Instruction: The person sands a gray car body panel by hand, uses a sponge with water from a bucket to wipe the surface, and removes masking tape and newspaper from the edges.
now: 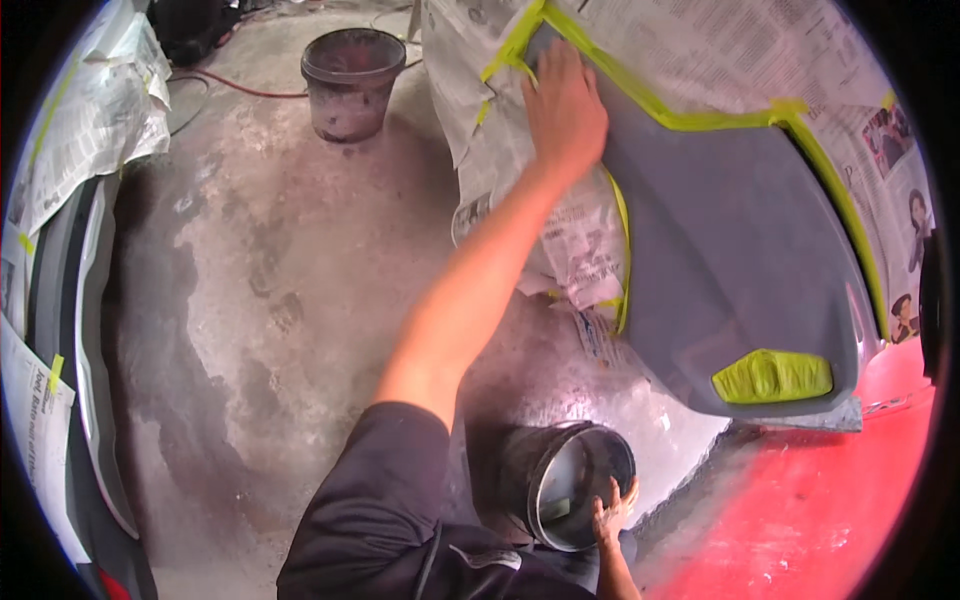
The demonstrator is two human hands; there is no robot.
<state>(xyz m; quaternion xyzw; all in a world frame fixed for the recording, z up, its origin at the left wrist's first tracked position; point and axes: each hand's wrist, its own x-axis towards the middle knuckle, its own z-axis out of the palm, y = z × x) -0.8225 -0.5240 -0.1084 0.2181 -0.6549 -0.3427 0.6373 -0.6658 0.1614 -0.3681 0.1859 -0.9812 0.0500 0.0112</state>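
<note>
My left arm reaches up to a grey car body panel (710,240) edged with yellow-green masking tape. My left hand (567,115) lies with its fingers stretched out on the narrow upper end of that panel; whatever may be under the palm is hidden. Close to my body, my right hand (614,512) grips the rim of a black bucket (545,480), which tilts a little and holds what looks like water and a small pale greenish piece (556,509). A yellow-green taped patch (772,377) covers an opening low on the panel.
Newspaper masking (690,50) surrounds the panel. Another dark bucket (350,95) stands on the stained concrete floor (270,300), with a red hose (245,88) behind it. A red painted surface (780,520) lies at lower right. Along the left runs a paper-covered car part (95,330).
</note>
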